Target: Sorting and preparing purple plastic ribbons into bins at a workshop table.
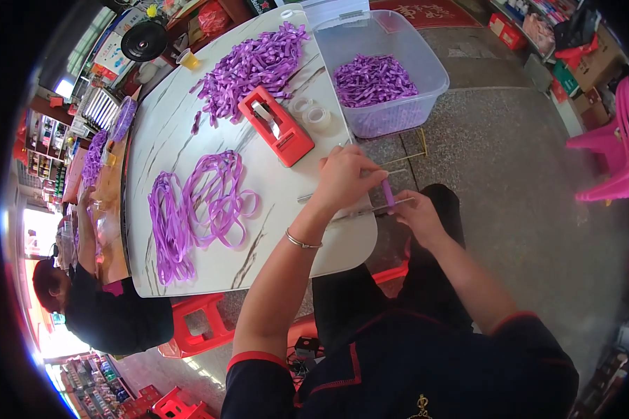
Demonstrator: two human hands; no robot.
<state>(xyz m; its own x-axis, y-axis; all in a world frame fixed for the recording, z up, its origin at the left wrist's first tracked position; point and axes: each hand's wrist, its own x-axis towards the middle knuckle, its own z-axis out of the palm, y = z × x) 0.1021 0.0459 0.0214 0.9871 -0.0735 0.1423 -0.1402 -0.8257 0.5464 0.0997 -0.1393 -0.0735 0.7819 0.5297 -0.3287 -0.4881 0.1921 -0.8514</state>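
Beyond the table's near right corner, my left hand (pixel 346 176) pinches the upper end of a short purple ribbon strip (pixel 388 193). At the strip's lower end, the fingers of my right hand (pixel 418 215) are closed on it, beside a thin metal rod (pixel 374 208) that reaches out past the table edge. Whether the ribbon loops around the rod I cannot tell. On the table, a red tape dispenser (pixel 290 145) stands near my left hand, with clear tape rolls (pixel 317 119) next to it. Long loose purple ribbons (pixel 166 230) lie to the left.
A heap of purple ribbon pieces (pixel 251 70) covers the far part of the marbled white table (pixel 286 241). More fill a clear plastic bin (pixel 426 91) at its right. A cup (pixel 188 59) stands far left. Another person (pixel 112 307) sits left; pink chairs (pixel 618 150) stand right.
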